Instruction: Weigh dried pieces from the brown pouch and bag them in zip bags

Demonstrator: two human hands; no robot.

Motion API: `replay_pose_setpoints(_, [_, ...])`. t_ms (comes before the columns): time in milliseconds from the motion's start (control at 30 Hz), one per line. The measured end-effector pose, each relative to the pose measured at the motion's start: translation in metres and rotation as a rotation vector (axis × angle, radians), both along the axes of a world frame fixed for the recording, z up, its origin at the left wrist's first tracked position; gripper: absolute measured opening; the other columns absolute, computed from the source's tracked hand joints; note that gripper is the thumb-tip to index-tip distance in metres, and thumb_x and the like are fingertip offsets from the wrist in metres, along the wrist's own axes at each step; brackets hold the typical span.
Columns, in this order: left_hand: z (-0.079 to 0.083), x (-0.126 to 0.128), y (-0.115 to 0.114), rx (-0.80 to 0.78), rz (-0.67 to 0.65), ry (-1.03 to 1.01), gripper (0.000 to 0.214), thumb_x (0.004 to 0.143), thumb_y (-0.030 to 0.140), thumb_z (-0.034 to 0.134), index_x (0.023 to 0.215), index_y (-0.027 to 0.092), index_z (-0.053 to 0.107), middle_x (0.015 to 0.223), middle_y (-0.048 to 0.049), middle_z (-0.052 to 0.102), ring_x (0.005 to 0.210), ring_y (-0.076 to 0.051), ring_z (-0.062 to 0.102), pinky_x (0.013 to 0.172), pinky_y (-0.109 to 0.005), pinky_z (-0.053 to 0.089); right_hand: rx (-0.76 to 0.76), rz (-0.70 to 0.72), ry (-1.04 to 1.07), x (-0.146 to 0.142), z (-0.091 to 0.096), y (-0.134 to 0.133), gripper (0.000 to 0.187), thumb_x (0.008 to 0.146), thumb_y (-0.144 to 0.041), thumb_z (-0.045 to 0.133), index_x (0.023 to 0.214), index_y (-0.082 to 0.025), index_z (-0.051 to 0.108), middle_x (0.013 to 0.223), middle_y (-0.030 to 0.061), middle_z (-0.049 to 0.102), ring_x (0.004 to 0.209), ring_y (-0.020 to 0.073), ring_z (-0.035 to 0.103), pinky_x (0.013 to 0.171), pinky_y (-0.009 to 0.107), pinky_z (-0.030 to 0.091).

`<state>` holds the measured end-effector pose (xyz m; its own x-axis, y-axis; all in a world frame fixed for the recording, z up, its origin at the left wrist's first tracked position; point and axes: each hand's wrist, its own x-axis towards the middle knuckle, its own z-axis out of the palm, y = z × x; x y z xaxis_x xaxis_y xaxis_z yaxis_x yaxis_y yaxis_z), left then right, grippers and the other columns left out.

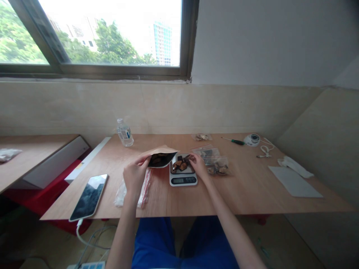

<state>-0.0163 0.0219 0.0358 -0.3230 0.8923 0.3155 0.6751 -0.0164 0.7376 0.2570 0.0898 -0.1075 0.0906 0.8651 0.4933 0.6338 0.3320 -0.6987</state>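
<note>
Daylight came through a wide window (112, 33) set above a beige wall (84, 104), with trees (112, 46) and a tower block (162, 43) outside. Below it stood a plywood table (252, 194), and a second wooden desk (33, 157) lay off to the left with a small plastic bag (9, 154) on it.

Near the middle of the table sat a digital kitchen scale (183, 180), its pan heaped with dark dried pieces (181, 163). The left hand (136, 175) was just left of the scale, its fingers (143, 161) together and pinched on the edge of an open kraft paper pouch (161, 157), which tilted toward the scale with more dark pieces showing inside. The right hand (199, 166) reached over the far right corner of the pan, its fingers (193, 158) bunched close together; whether they gripped a piece, I could not tell.

A clear zip bag with red stripes (144, 188) lay crumpled under the left wrist. Just right of the scale were clear plastic bags (215, 164) holding brownish bits, and a smaller bag (201, 137) lay further back. At the far left edge stood a water bottle (125, 132), and a smartphone (89, 197) lay near the left edge, plugged into a white charging cable (80, 229). Far right lay a green-handled screwdriver (235, 141), a round white object (251, 139), a white cord (265, 150), a white cloth (294, 167) and a pale sheet (294, 182).
</note>
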Motion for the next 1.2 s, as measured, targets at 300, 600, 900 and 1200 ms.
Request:
replay_pose_setpoints(300, [0.000, 0.001, 0.000, -0.005, 0.011, 0.012, 0.029, 0.078, 0.047, 0.058, 0.092, 0.028, 0.074, 0.075, -0.0019, 0.074, 0.083, -0.025, 0.069, 0.065, -0.027, 0.046, 0.027, -0.063, 0.118, 0.000, -0.001, -0.005, 0.029, 0.087, -0.024, 0.043, 0.110, -0.014, 0.057, 0.103, 0.0130, 0.065, 0.087, 0.0191, 0.063, 0.082, 0.035, 0.051])
replay_pose_setpoints(600, [-0.003, 0.000, 0.001, 0.008, 0.005, 0.013, 0.031, 0.078, 0.049, 0.057, 0.092, 0.028, 0.074, 0.074, -0.0026, 0.074, 0.082, -0.023, 0.069, 0.065, -0.027, 0.045, 0.085, -0.202, -0.159, -0.012, 0.011, -0.031, 0.026, 0.089, -0.037, 0.046, 0.085, -0.016, 0.061, 0.086, 0.0080, 0.058, 0.085, 0.0217, 0.055, 0.079, 0.034, 0.044])
replay_pose_setpoints(900, [-0.004, 0.001, 0.001, 0.017, 0.003, -0.009, 0.029, 0.077, 0.048, 0.058, 0.091, 0.028, 0.074, 0.075, -0.0017, 0.074, 0.082, -0.023, 0.069, 0.066, -0.027, 0.046, -0.024, -0.301, -0.316, -0.021, 0.007, -0.036, 0.019, 0.084, -0.034, 0.055, 0.085, -0.018, 0.065, 0.088, 0.0077, 0.057, 0.085, 0.0235, 0.053, 0.075, 0.032, 0.039])
replay_pose_setpoints(1200, [-0.005, 0.000, 0.000, 0.027, -0.001, -0.014, 0.028, 0.077, 0.047, 0.059, 0.091, 0.028, 0.075, 0.074, -0.0016, 0.074, 0.082, -0.023, 0.069, 0.065, -0.026, 0.045, -0.077, -0.264, -0.302, -0.019, 0.010, -0.045, 0.014, 0.084, -0.027, 0.055, 0.084, -0.019, 0.067, 0.087, 0.0063, 0.058, 0.087, 0.0221, 0.054, 0.075, 0.030, 0.037])
